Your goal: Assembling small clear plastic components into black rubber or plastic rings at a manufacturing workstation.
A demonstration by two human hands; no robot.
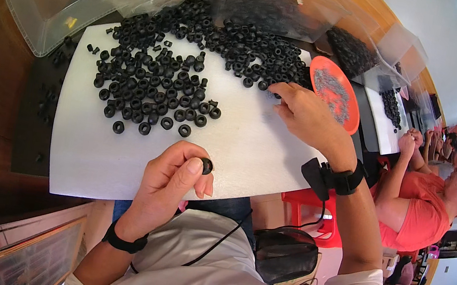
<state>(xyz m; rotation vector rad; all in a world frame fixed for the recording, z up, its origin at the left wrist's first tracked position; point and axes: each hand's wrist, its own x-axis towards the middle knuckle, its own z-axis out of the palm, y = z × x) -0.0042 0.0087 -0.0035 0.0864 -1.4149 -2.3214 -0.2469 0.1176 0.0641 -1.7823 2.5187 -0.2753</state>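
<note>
Left hand (173, 174), lower centre: grip clamped on black ring (207, 167), near front edge of white counter (245, 151). Right hand (311, 119), upper right: grip closure not discernible. Bare surface between.

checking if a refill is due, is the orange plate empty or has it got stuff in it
Not empty: small grey pieces lie spread over the orange plate, with bare orange showing near its rim.

Black rings (161, 109) on white board (94, 159)
</note>
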